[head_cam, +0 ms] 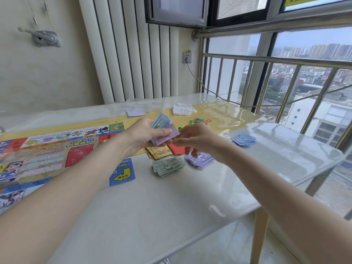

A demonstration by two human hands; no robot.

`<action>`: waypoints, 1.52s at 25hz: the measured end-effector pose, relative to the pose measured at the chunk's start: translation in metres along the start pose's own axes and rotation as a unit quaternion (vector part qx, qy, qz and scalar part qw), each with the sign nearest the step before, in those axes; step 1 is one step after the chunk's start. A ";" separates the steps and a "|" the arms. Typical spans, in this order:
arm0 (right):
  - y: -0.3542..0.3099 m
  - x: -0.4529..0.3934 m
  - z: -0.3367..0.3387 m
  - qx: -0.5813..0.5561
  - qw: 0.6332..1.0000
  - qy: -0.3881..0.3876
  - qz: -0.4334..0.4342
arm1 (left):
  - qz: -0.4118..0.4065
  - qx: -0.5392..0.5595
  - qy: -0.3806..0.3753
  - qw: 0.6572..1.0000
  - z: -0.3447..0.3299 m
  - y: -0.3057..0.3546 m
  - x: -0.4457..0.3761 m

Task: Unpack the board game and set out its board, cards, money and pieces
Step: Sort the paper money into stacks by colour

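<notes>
Money sorting is the step in hand: the left hand (146, 133) is gripping a small fan of banknotes (164, 130), purple one on top with green and blue behind, thumb clamped across them, held in the air above the yellow cards (159, 151). The right hand (194, 139) is reaching in toward the notes' right edge with fingers loosely curled; it's motion-blurred, so I cannot tell whether it's pinching a note yet or holding nothing. Taking the yellow cards as reference: the green pile (167, 166) is lying just in front of them, the purple pile (200, 160) to their right front, the red cards (176, 149) touching their right side, the blue pile (244, 140) well off to the right, the plastic pieces (199, 121) behind, the board (47, 155) spreading out to the left. Next move, I'd judge: peel off the top purple note and drop it on the purple pile, one at a time, without dragging the note under it. Board is running off the left edge; denominations are unreadable; the pieces are too small to count.
</notes>
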State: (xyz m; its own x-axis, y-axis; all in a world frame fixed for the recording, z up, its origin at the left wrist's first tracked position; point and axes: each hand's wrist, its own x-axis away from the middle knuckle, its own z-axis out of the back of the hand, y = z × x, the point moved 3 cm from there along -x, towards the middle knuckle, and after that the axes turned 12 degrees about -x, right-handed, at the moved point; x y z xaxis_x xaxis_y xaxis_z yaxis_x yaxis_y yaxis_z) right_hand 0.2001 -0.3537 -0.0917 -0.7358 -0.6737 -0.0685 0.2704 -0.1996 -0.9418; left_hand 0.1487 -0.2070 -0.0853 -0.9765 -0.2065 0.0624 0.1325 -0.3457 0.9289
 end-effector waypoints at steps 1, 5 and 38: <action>0.001 0.000 0.005 -0.037 0.999 -0.004 0.010 | 0.006 -0.006 0.002 1.000 -0.006 0.002 -0.002; 0.001 0.001 0.039 -0.063 0.995 0.072 0.041 | -0.004 0.000 -0.008 1.000 -0.036 0.013 -0.013; 0.009 0.011 0.102 -0.085 0.969 0.231 0.004 | -0.035 0.089 -0.044 0.994 -0.069 0.023 -0.027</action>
State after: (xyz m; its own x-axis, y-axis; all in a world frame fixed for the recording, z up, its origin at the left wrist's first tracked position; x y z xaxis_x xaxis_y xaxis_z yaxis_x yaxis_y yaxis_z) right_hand 0.2578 -0.4356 -0.0671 -0.9445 -0.2761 -0.1781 0.1989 -0.0488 -0.9788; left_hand 0.1898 -0.2730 -0.0907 -0.9945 -0.1032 0.0197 0.0389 -0.1871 0.9816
